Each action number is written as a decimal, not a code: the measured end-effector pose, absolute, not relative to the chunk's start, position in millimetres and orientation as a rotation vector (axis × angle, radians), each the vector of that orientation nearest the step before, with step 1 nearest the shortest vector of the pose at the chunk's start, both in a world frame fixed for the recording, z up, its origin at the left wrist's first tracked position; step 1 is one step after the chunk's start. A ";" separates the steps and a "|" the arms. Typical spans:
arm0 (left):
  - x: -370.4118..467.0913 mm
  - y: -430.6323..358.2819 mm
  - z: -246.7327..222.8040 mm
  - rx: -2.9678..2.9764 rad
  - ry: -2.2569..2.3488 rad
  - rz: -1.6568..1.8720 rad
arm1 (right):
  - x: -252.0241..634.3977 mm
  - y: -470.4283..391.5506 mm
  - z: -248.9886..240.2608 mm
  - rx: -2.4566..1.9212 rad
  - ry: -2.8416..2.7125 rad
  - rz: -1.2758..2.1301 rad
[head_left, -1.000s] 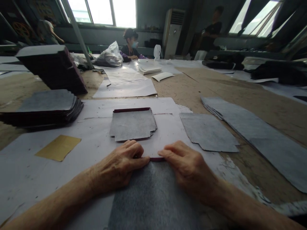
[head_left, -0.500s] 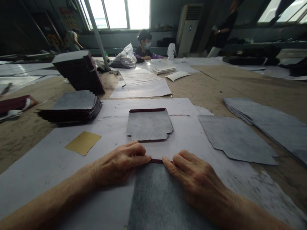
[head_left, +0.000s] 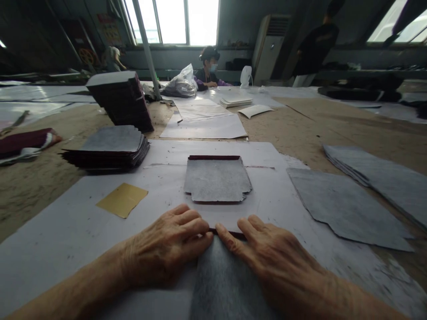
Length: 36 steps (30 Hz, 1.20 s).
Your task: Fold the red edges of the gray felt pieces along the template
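A grey-backed panel [head_left: 224, 284] with a dark maroon folded edge lies on white paper right in front of me. My left hand [head_left: 170, 246] has its fingers curled and pinched at the left part of that edge. On the same edge, close beside the left fingertips, my right hand [head_left: 267, 249] presses with its index finger, the other fingers bent. The undersides of both hands are hidden. Just beyond them lies a second grey panel [head_left: 216, 180] with notched corners and a maroon strip along its far side.
At left stand a low stack of panels [head_left: 111, 138] and a taller leaning stack [head_left: 116, 95], with a yellow square [head_left: 122, 200] nearer. Larger grey sheets [head_left: 343, 204] lie at right. Across the table sits a person [head_left: 208, 71]; another person [head_left: 315, 44] stands at back right.
My right index finger has slid left along the folded edge, closer to my left fingertips. The view has shifted slightly, and the standing person at back right has changed posture.
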State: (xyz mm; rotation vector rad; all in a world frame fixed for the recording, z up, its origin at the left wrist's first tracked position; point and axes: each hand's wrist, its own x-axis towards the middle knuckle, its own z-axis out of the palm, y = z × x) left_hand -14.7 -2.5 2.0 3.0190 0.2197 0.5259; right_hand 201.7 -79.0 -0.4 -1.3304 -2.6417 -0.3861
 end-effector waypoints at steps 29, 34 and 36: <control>-26.2 -29.4 -4.7 2.982 0.539 0.524 | 218.9 -56.2 29.6 -1.665 -2.489 0.249; -30.2 -28.7 -8.1 2.824 0.536 0.702 | 217.4 -70.0 26.1 -1.844 -2.367 0.307; -30.4 -26.6 -11.4 2.723 0.626 0.842 | 212.7 -72.6 26.1 -1.805 -2.322 0.351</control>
